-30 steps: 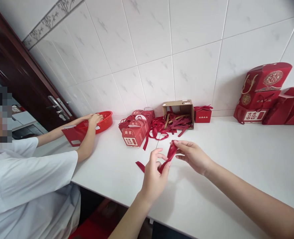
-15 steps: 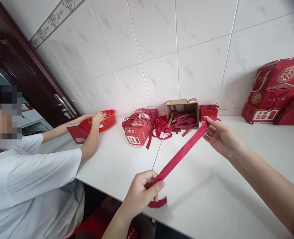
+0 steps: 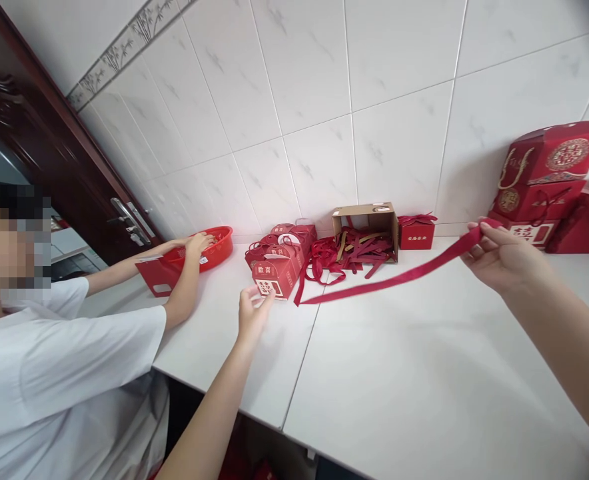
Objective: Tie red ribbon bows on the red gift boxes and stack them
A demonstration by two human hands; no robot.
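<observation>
My right hand [image 3: 502,257] pinches one end of a red ribbon [image 3: 394,281] between thumb and fingers. The ribbon stretches left in a shallow curve, its free end hanging in the air over the white table. My left hand [image 3: 254,317] is open, thumb and fingers apart. It is in front of a small red gift box [image 3: 279,267] with white panels and Chinese characters. The thumb overlaps the box's front; whether it touches I cannot tell. More loose red ribbons [image 3: 327,263] lie just right of this box.
An open cardboard box [image 3: 369,217] spills ribbon strips by the tiled wall, beside a bow-topped red box [image 3: 417,233]. Red gift boxes [image 3: 549,160] are stacked at right. A person in a white shirt [image 3: 84,347] reaches into a red plastic basket [image 3: 219,250] at left.
My left hand has let go of the ribbon and moved forward and left to the gift box. My right hand has moved right, drawing the ribbon out sideways.
</observation>
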